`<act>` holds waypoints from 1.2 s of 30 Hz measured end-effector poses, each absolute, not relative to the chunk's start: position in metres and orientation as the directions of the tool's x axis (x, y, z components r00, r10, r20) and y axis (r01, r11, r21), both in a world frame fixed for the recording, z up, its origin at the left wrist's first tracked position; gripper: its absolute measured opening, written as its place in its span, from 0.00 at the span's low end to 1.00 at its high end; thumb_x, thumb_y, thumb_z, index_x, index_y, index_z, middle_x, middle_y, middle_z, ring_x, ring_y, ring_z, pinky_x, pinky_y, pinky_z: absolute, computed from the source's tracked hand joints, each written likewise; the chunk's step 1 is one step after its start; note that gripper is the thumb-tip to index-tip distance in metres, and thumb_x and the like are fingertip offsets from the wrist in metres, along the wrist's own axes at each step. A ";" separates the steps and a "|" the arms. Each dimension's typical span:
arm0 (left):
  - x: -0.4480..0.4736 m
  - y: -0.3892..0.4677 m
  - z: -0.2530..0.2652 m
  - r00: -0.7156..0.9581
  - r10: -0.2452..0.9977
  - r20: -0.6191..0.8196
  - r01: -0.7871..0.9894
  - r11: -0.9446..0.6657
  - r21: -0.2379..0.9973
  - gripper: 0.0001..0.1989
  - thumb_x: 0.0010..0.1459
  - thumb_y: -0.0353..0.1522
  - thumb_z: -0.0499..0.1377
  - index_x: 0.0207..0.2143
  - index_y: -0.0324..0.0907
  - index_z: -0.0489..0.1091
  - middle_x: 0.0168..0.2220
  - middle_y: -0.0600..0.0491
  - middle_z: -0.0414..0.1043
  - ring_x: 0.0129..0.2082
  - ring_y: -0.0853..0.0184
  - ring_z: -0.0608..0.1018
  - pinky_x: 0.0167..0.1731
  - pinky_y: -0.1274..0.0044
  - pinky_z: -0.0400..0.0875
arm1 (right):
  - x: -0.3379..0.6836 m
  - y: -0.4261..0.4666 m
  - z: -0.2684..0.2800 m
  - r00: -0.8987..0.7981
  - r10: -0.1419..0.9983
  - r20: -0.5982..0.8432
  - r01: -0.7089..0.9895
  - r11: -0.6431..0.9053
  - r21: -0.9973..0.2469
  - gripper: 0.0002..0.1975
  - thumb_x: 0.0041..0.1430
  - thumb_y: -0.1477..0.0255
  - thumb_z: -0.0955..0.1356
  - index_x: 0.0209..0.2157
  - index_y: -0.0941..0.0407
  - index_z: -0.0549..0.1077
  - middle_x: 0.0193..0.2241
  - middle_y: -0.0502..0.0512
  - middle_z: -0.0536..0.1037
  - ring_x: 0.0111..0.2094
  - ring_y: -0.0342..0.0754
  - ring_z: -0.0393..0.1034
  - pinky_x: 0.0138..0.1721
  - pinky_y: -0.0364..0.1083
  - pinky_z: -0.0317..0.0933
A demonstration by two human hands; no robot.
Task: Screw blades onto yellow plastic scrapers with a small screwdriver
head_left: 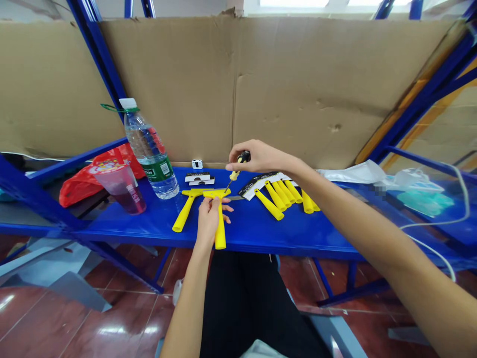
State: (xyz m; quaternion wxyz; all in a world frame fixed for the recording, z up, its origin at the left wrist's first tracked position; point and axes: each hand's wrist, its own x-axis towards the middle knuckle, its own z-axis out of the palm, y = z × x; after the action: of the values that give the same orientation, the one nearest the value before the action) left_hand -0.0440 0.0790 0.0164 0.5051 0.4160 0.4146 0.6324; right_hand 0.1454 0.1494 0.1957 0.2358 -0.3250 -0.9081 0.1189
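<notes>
My left hand [209,217] is closed around a yellow T-shaped scraper [220,233], steadying it near the front of the blue shelf. In my right hand [248,155] is a screwdriver [234,174] with a black and pale yellow handle. Its shaft slants down, and the tip meets the scraper's head or lies right by it; the exact contact is too small to tell. Left of my left hand rests another yellow scraper [182,214]. To the right lie several yellow scrapers [275,206] with black and white strips at their heads.
Small black and white boxes [199,177] and a small white device [197,164] are at the back. A large water bottle [151,154], a plastic cup [124,191] and a red bag [82,181] stand left. White plastic wrapping [354,173] and a cable [465,199] lie right. Cardboard [167,89] walls the rear.
</notes>
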 end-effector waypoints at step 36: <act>-0.045 0.073 0.021 -0.131 0.985 0.113 -0.311 -0.149 0.939 0.11 0.68 0.38 0.61 0.45 0.41 0.67 0.42 0.44 0.81 0.28 0.67 0.80 0.16 0.80 0.68 | 0.145 0.142 0.207 -0.682 0.658 0.319 0.596 0.753 -0.279 0.16 0.67 0.54 0.73 0.37 0.53 0.83 0.33 0.56 0.83 0.33 0.52 0.72 0.37 0.52 0.62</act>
State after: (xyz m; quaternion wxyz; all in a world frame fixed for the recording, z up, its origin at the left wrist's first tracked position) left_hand -0.0451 0.0728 0.0212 0.5112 0.4159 0.4053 0.6336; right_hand 0.1447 0.1422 0.2067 0.2035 -0.3432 -0.9138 0.0764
